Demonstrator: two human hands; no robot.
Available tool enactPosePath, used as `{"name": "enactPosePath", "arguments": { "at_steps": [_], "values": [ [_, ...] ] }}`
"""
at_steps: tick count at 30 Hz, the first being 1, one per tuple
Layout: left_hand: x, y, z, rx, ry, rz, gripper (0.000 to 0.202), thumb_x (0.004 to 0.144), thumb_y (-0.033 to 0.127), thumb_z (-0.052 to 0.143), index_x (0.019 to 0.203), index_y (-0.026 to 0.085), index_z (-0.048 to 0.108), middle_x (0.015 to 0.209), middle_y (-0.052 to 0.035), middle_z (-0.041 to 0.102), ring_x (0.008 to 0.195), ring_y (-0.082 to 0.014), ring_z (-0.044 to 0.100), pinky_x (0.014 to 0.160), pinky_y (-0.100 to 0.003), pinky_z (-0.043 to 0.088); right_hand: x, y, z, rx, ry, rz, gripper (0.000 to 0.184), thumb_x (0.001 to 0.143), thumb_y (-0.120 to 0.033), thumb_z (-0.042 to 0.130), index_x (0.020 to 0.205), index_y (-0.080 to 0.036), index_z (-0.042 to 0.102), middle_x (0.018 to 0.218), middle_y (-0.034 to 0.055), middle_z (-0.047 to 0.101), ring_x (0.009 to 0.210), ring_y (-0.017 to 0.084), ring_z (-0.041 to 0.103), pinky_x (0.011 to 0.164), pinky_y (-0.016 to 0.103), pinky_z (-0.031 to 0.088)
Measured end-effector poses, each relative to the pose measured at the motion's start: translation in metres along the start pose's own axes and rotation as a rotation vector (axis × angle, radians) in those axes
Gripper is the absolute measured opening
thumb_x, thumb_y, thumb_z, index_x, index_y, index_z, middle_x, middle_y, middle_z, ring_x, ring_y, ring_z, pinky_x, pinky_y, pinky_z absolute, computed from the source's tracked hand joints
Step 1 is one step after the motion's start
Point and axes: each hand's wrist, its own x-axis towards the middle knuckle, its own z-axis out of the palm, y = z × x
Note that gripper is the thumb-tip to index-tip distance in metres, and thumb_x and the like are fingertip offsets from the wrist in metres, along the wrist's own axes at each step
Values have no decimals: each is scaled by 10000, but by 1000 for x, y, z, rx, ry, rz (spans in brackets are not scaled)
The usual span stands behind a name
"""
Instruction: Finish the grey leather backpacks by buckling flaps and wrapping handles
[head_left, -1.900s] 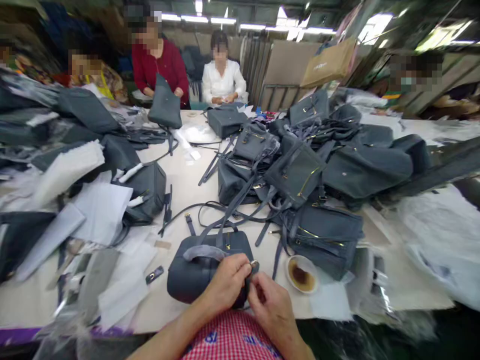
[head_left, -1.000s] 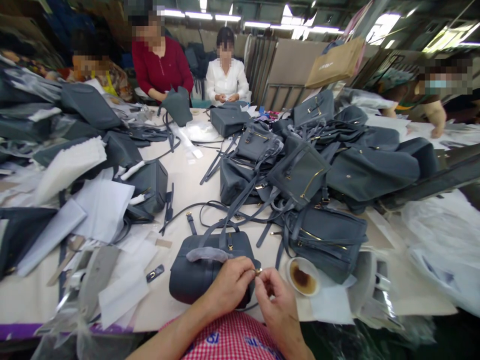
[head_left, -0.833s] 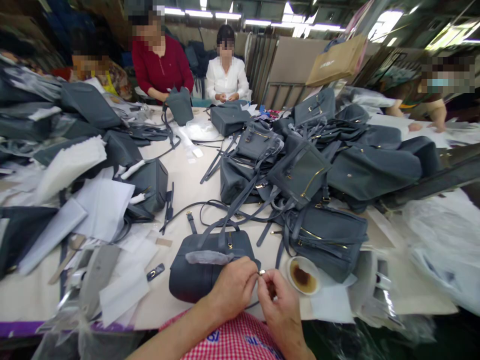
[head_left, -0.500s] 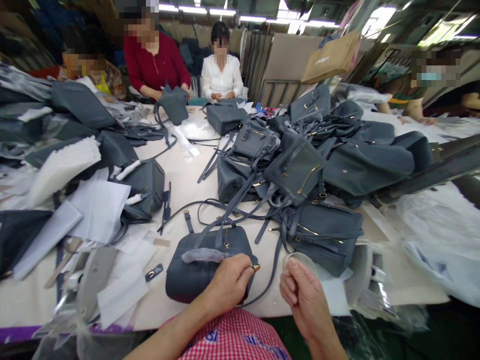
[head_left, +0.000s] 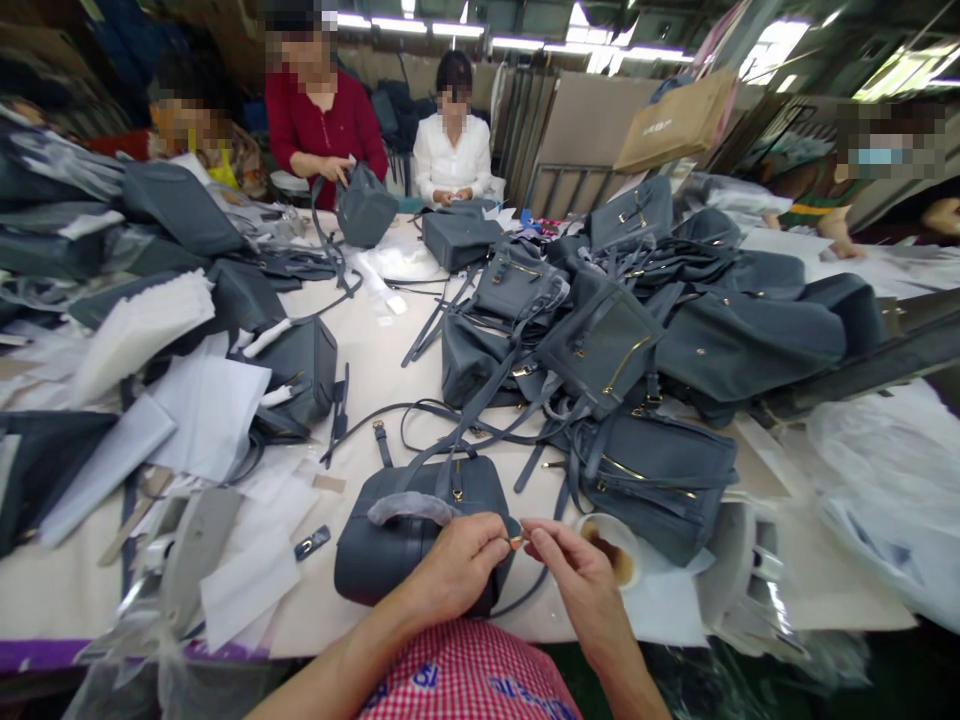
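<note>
A dark grey handbag [head_left: 405,545] lies at the near edge of the table, a strip of grey wrapping [head_left: 409,508] across its top. My left hand [head_left: 461,565] rests on the bag's right end and pinches a small gold metal fitting [head_left: 516,542] between thumb and forefinger. My right hand [head_left: 581,580] meets it from the right, its fingertips closed at the same fitting. A thin grey strap [head_left: 525,592] loops down under both hands.
A small white dish of brown liquid [head_left: 611,552] sits just right of my hands. Several grey bags [head_left: 600,345] and loose straps pile up behind. White paper sheets [head_left: 202,415] cover the left side. Other people work at the far end of the table [head_left: 375,350].
My right hand went out to the dish half a second ago and has come back to the gold fitting. My left hand kept its pinch on the bag's end.
</note>
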Motion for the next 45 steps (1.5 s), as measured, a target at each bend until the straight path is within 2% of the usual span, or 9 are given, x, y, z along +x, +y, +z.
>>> {"name": "enactPosePath", "arguments": {
  "at_steps": [8,15,18,24,31,35,38,42,45],
  "values": [
    [-2,2,-4,-15,-67,66,179,844,159,445,691,179,535,733,23,533,718,-129,499,677,-238,355,3,-3,10,-98,-209,-125,321,894,-433,456,673,-213,532,595,-34,504,589,143,495,570,240,416],
    [-1,-2,-4,-61,-29,43,160,824,149,511,672,167,557,682,34,527,669,-118,486,634,-226,352,-4,43,2,-568,-10,-150,225,819,-431,588,712,-234,585,571,-37,576,526,154,532,522,250,374],
    [0,-5,-1,-84,-7,14,125,782,118,546,672,166,581,669,40,538,658,-115,488,622,-224,354,-11,49,-11,-389,-24,2,419,803,-575,574,580,-220,569,455,-33,530,467,153,525,500,256,412],
    [2,-8,7,-10,-9,90,136,783,121,538,661,165,575,687,15,552,682,-126,505,637,-225,364,-8,11,-6,135,-99,139,456,765,-593,625,912,-171,719,892,100,735,840,244,673,776,356,532],
    [1,-6,7,-37,37,86,145,767,121,596,628,160,582,653,22,539,639,-113,493,606,-218,356,-4,27,-20,-239,132,12,449,783,-603,577,560,-214,565,525,-4,593,535,169,555,548,271,458],
    [1,-4,6,-73,39,72,117,755,151,642,639,156,630,644,22,540,619,-110,494,590,-213,369,-9,72,-36,-571,-66,-143,368,807,-541,546,609,-244,633,550,5,648,531,201,627,523,293,484],
    [-2,-5,6,-96,12,62,87,729,110,624,753,155,694,712,3,583,625,-112,523,598,-212,410,-14,89,-30,-624,-96,-306,310,860,-427,450,933,-281,713,916,47,762,799,238,722,660,322,555],
    [-11,-7,2,-231,-121,154,444,703,111,646,1140,190,660,1045,-68,635,804,-159,624,742,-264,507,-11,86,-25,-664,-43,-246,282,875,-415,456,877,-293,709,705,23,754,576,209,705,523,278,541],
    [-22,-6,-10,-318,-248,246,610,750,271,702,1334,238,527,1313,-110,546,1072,-237,603,920,-353,487,1,82,-35,-656,-47,-429,294,816,-403,522,971,-280,739,1029,81,754,908,268,722,717,321,584]
  ]
}}
